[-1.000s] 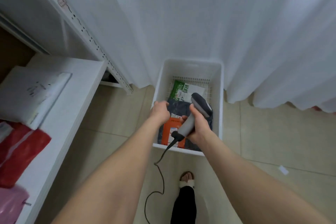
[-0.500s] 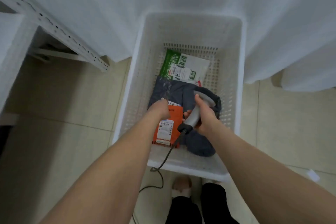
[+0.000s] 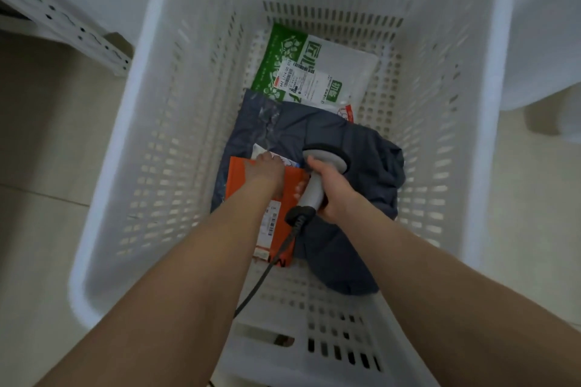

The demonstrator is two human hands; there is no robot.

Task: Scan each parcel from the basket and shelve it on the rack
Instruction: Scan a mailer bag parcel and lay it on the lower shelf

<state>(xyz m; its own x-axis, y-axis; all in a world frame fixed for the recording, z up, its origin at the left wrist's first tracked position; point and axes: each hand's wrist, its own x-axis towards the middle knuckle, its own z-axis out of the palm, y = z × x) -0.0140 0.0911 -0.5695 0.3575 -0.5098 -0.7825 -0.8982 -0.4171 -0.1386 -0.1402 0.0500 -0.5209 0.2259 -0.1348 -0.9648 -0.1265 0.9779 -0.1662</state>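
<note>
1. Beige floor tiles (image 3: 47, 141) are seen around a white slotted plastic basket (image 3: 151, 141), with a white curtain (image 3: 540, 25) hanging behind it and a white perforated metal rack post (image 3: 63, 22) at the upper left.
2. Three parcels are held in the basket: a green-and-white printed mailer (image 3: 314, 72) at the far end, a dark grey plastic bag parcel (image 3: 361, 173) in the middle, and an orange flat parcel (image 3: 245, 179) lying on the grey one.
3. The orange parcel's far edge is covered by the left hand (image 3: 267, 176); its fingers are curled over that edge, but whether it is truly grasped cannot be told.
4. A grey handheld barcode scanner (image 3: 317, 179) with a black cable (image 3: 267, 270) is clenched in the right hand (image 3: 336, 195), just beside the orange parcel, its head over the grey bag.
</note>
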